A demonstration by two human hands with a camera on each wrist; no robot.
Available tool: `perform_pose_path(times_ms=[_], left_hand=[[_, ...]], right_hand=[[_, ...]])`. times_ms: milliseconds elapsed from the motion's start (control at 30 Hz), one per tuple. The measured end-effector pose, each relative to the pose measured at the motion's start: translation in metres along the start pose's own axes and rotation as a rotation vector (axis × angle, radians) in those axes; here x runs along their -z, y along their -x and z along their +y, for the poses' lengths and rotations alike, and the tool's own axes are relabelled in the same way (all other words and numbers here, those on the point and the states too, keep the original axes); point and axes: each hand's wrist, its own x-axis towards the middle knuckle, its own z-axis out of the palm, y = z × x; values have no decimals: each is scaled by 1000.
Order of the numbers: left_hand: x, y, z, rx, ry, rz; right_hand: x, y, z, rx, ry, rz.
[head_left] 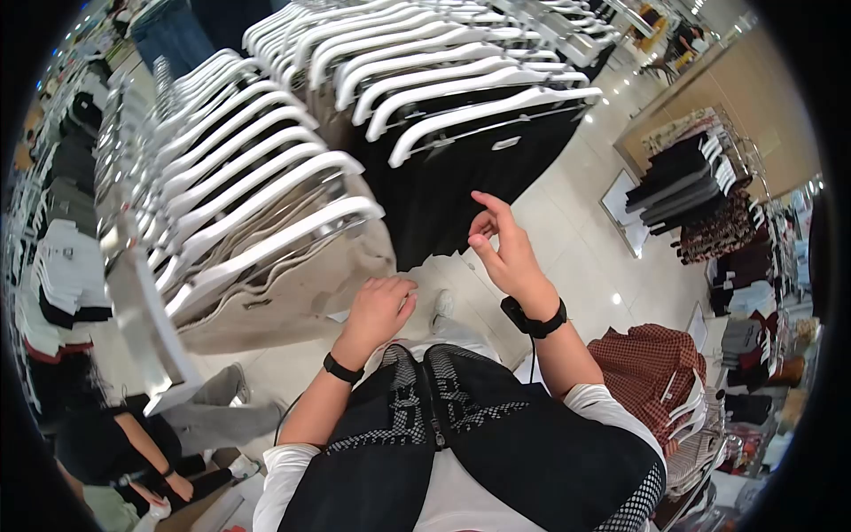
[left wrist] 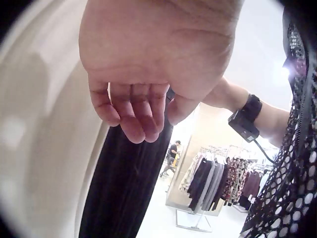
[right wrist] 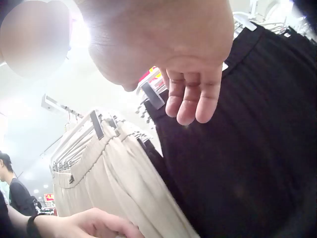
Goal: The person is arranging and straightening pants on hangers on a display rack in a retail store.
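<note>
Beige trousers (head_left: 292,288) with an elastic waist hang from white clip hangers (head_left: 292,238) on the left part of a rack. Beside them hang black trousers (head_left: 425,199) on similar white hangers (head_left: 496,113). My left hand (head_left: 379,310) is close to the side of the front beige pair, its fingers loosely bent and nothing in its palm in the left wrist view. My right hand (head_left: 510,253) is raised in front of the black trousers, thumb and forefinger apart, the other fingers slightly bent. It holds nothing.
A metal rail end (head_left: 146,328) juts out at the left. Someone in a dark top (head_left: 97,452) is low at the left. A checked garment (head_left: 643,368) hangs close on my right, and another rack of dark clothes (head_left: 683,195) stands across the tiled floor (head_left: 576,257).
</note>
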Motion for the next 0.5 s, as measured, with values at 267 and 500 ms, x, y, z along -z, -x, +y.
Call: perform_pose_path(times_ms=[267,500], left_hand=[[-78,-76,16,9,-8,-105],[-211,-156,19,186,-122,-279]], right_hand=[[78,2,55,-116,100,5],[203,4,134,-108,188,18]])
